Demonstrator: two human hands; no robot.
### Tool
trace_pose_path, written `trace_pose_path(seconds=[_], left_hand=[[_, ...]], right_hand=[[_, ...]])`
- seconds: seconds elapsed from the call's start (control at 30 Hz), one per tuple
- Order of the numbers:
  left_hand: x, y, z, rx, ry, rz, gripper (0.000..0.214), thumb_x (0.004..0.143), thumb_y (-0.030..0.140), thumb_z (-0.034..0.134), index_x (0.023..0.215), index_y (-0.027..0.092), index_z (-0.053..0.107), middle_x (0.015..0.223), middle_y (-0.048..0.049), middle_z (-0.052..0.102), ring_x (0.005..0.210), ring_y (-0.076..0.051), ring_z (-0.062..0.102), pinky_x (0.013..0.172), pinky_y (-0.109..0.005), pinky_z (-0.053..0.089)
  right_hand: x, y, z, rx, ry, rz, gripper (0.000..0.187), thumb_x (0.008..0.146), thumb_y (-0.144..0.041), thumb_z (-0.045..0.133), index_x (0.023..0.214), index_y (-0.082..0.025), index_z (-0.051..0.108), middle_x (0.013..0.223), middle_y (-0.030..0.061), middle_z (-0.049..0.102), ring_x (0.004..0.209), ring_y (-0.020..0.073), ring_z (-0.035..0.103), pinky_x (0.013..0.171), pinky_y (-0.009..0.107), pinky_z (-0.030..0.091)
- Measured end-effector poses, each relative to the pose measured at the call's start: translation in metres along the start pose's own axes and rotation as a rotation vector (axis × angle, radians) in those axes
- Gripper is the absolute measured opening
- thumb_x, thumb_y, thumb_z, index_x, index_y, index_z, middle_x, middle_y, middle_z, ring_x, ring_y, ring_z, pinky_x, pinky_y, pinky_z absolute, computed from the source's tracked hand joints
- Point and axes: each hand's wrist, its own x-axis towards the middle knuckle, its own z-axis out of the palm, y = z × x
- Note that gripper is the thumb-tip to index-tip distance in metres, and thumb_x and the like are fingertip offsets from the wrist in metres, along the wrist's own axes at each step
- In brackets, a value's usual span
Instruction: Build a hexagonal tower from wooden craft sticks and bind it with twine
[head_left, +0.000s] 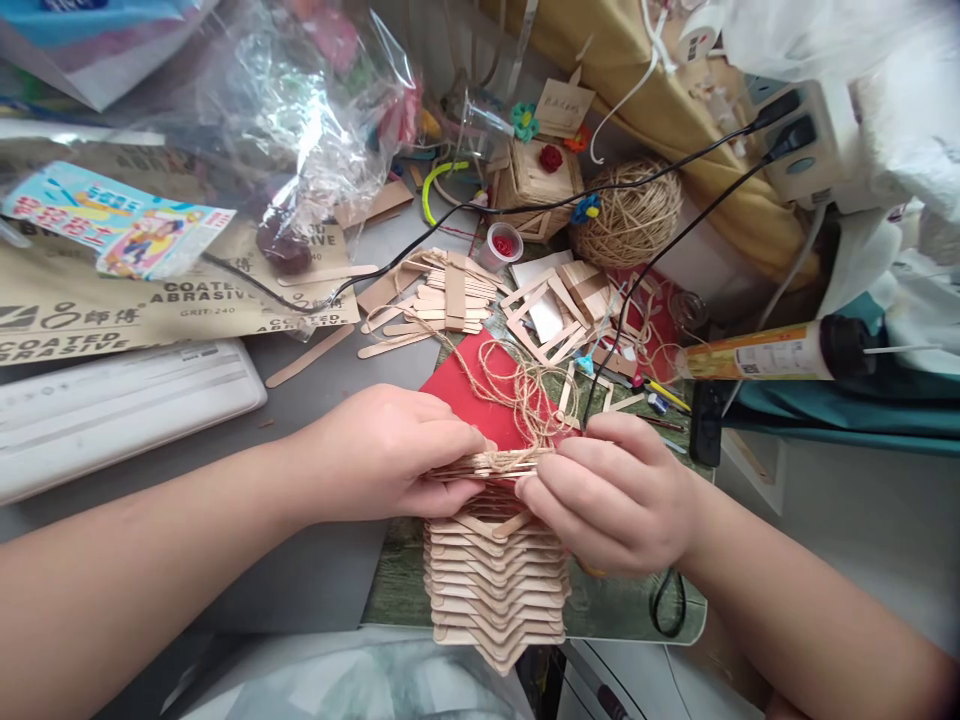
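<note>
Wooden craft sticks stacked crosswise form a layered structure (499, 590) at the table's front edge. My left hand (390, 455) is closed around the left side of its upper part, thumb and fingers pinching the stick layers. On the right side, my right hand (619, 495) has its fingers pressed together at the same upper part, near the twine; what exactly lies between its fingertips is hidden. Loose jute twine (517, 390) runs in tangled loops from that top layer over a red sheet (469, 375) behind it.
Behind lie a heap of loose craft sticks (450, 290), square stick frames (547, 315), a ball of twine (630, 215) and a small wooden box (532, 185). Black cables (675, 225) cross the table. At left are sandpaper sheets (172, 300) and a white case (127, 410).
</note>
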Motion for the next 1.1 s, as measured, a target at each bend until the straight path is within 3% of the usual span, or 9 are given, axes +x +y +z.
trace_pose_path(seconds=[0.17,0.3,0.4,0.5,0.57,0.7,0.83,0.93,1.1], left_hand=[[-0.001,-0.001,-0.001,0.024,-0.050,-0.027,0.013,0.099,0.033,0.064,0.098,0.020,0.067,0.072,0.0001,0.066,0.064,-0.015,0.061,0.059,-0.028,0.038],[0.001,-0.001,-0.004,0.032,-0.113,-0.063,0.015,0.100,0.035,0.061,0.100,0.021,0.068,0.074,0.0002,0.069,0.067,-0.015,0.065,0.060,-0.028,0.039],[0.003,-0.002,-0.005,0.034,-0.134,-0.108,0.016,0.099,0.036,0.063,0.100,0.021,0.069,0.073,0.0008,0.069,0.067,-0.015,0.064,0.062,-0.027,0.041],[0.002,-0.002,-0.004,-0.004,-0.120,-0.147,0.017,0.097,0.036,0.065,0.101,0.021,0.070,0.078,0.0002,0.071,0.070,-0.015,0.065,0.064,-0.027,0.042],[0.001,-0.002,-0.004,0.002,-0.122,-0.153,0.018,0.097,0.037,0.065,0.101,0.021,0.070,0.077,0.0003,0.071,0.068,-0.015,0.064,0.063,-0.027,0.041],[0.002,0.001,-0.006,0.056,-0.132,-0.143,0.020,0.099,0.039,0.063,0.101,0.020,0.071,0.076,-0.0001,0.070,0.067,-0.015,0.062,0.062,-0.027,0.040],[0.002,0.004,-0.006,0.088,-0.134,-0.120,0.022,0.100,0.039,0.061,0.103,0.019,0.071,0.078,-0.0008,0.072,0.069,-0.015,0.063,0.064,-0.028,0.042],[0.001,0.004,-0.005,0.099,-0.122,-0.105,0.025,0.101,0.038,0.062,0.113,0.019,0.072,0.083,-0.0016,0.075,0.072,-0.016,0.067,0.067,-0.027,0.046],[0.002,0.004,-0.005,0.039,-0.123,-0.038,0.035,0.104,0.040,0.062,0.130,0.018,0.070,0.093,-0.0057,0.079,0.084,-0.018,0.073,0.076,-0.027,0.053]], right_hand=[[-0.025,0.016,-0.016,0.114,0.097,0.415,0.017,0.097,-0.015,0.068,0.109,-0.027,0.072,0.113,0.0050,0.080,0.101,0.0218,0.076,0.085,0.039,0.062],[-0.059,0.033,-0.011,-0.013,0.269,0.761,0.017,0.094,-0.018,0.076,0.107,-0.028,0.072,0.102,0.0037,0.080,0.092,0.0228,0.076,0.084,0.039,0.060],[-0.086,0.041,0.001,-0.048,0.188,0.915,0.002,0.097,-0.027,0.074,0.096,-0.025,0.074,0.089,0.0037,0.078,0.082,0.0227,0.072,0.077,0.038,0.057],[-0.106,0.040,0.016,-0.008,-0.072,0.934,0.014,0.103,-0.030,0.065,0.099,-0.022,0.076,0.090,0.0065,0.079,0.083,0.0246,0.073,0.078,0.039,0.057],[-0.111,0.031,0.022,-0.020,-0.094,0.912,0.019,0.105,-0.028,0.060,0.108,-0.020,0.077,0.098,0.0102,0.080,0.091,0.0269,0.074,0.084,0.042,0.059],[-0.099,-0.015,0.016,0.028,0.013,0.996,0.033,0.106,-0.023,0.053,0.134,-0.021,0.070,0.142,0.0172,0.068,0.131,0.0326,0.065,0.112,0.055,0.052],[-0.072,-0.086,0.001,0.273,0.198,0.977,0.033,0.108,-0.042,0.054,0.136,-0.028,0.067,0.133,0.0129,0.072,0.128,0.0305,0.067,0.110,0.055,0.055],[-0.056,-0.127,0.007,0.290,0.159,0.746,0.087,0.090,-0.069,0.072,0.159,-0.021,0.046,0.149,0.0209,0.063,0.142,0.0392,0.058,0.119,0.066,0.048],[-0.043,-0.143,0.033,0.220,0.178,0.780,0.075,0.099,-0.043,0.067,0.163,-0.015,0.039,0.157,0.0250,0.055,0.152,0.0393,0.050,0.119,0.068,0.047]])
